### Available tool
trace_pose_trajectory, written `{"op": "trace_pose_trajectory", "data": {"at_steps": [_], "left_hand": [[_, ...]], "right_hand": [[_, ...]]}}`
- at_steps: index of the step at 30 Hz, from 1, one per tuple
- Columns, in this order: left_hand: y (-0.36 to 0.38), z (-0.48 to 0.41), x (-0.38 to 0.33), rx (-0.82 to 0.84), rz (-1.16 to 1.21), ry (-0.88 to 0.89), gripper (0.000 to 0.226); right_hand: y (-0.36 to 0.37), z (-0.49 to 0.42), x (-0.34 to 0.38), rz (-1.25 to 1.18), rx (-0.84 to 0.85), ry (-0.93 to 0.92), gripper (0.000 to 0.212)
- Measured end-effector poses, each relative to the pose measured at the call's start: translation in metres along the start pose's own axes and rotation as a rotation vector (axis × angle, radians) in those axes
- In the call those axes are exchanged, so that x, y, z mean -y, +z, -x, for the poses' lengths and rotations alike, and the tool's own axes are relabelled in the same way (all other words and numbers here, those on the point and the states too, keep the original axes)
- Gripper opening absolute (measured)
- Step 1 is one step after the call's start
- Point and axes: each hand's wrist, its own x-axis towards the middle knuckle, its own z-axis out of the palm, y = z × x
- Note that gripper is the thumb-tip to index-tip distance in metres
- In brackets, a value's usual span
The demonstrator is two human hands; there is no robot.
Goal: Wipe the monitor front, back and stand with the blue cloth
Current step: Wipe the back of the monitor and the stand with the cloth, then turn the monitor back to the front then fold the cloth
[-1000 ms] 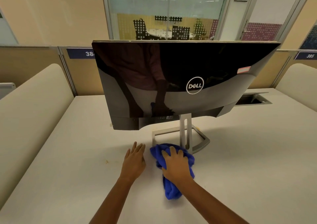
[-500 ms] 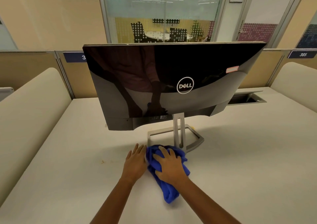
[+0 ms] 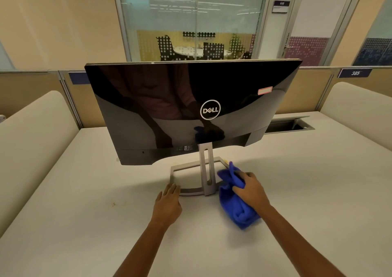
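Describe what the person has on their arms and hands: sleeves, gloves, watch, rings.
Nothing worn is visible. The left hand and right hand are bare, without gloves, and no ring shows on the fingers in view. The left forearm and right forearm are uncovered down to the frame's lower edge: no sleeve, cuff, watch or bracelet appears.

monitor back [image 3: 169, 98]: glossy black above, dull grey band along lower edge. logo [image 3: 210, 109]: white ring, white letters. sticker [image 3: 265, 90]: white, red border. stand [image 3: 205, 166]: silver-grey. cloth [image 3: 235, 209]: saturated blue, plain. desk [image 3: 84, 223]: off-white, a few brownish specks at left. partition [image 3: 314, 90]: tan. number plate [image 3: 354, 73]: navy, white digits. glass wall [image 3: 191, 11]: pale frosted stripes, white dot pattern lower down.
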Motion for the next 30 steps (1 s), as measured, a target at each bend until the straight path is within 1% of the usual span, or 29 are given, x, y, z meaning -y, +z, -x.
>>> {"op": "trace_pose_trajectory", "data": {"at_steps": [2, 3, 4, 6, 7, 9, 11, 13, 16, 19, 23, 25, 27, 30], "left_hand": [[0.0, 0.001, -0.004, 0.007, -0.005, -0.004, 0.052], [0.0, 0.002, -0.006, 0.011, -0.005, -0.007, 0.052], [0.0, 0.002, -0.007, 0.013, -0.005, -0.01, 0.051], [-0.001, 0.003, -0.009, 0.014, -0.004, -0.015, 0.051], [-0.002, 0.004, -0.009, 0.014, -0.004, -0.018, 0.051], [-0.003, 0.006, -0.01, 0.012, 0.0, -0.026, 0.05], [-0.003, 0.008, -0.011, 0.006, 0.007, -0.033, 0.049], [-0.003, 0.009, -0.012, -0.002, 0.022, -0.041, 0.049], [-0.003, 0.011, -0.014, -0.002, 0.032, -0.04, 0.05], [-0.005, 0.014, -0.016, -0.002, 0.031, -0.033, 0.05], [-0.009, 0.02, -0.016, -0.02, 0.035, -0.024, 0.049], [-0.01, 0.024, -0.016, -0.023, 0.033, -0.015, 0.049], [-0.012, 0.028, -0.018, -0.014, 0.023, -0.008, 0.049], [-0.021, 0.032, -0.023, -0.05, -0.004, 0.017, 0.047]], "right_hand": [[0.011, -0.003, 0.008, -0.036, 0.053, -0.023, 0.054], [0.02, -0.004, 0.012, 0.033, 0.108, -0.035, 0.057], [0.031, -0.003, 0.015, 0.167, 0.158, -0.04, 0.059], [0.045, 0.003, 0.02, 0.431, 0.18, -0.037, 0.062], [0.047, 0.005, 0.021, 0.477, 0.177, -0.03, 0.062], [0.045, 0.01, 0.017, 0.434, 0.196, -0.039, 0.061], [0.035, 0.016, 0.011, 0.353, 0.257, -0.094, 0.057], [0.022, 0.028, 0.008, 0.251, 0.309, -0.178, 0.055], [0.012, 0.053, 0.016, 0.163, 0.399, -0.348, 0.062], [0.008, 0.076, 0.026, 0.223, 0.503, -0.519, 0.068], [0.009, 0.09, 0.029, 0.374, 0.601, -0.727, 0.066], [0.014, 0.092, 0.024, 0.465, 0.631, -0.77, 0.067], [0.017, 0.093, 0.02, 0.511, 0.648, -0.773, 0.068], [0.012, 0.093, 0.022, 0.456, 0.674, -0.737, 0.066]]}}
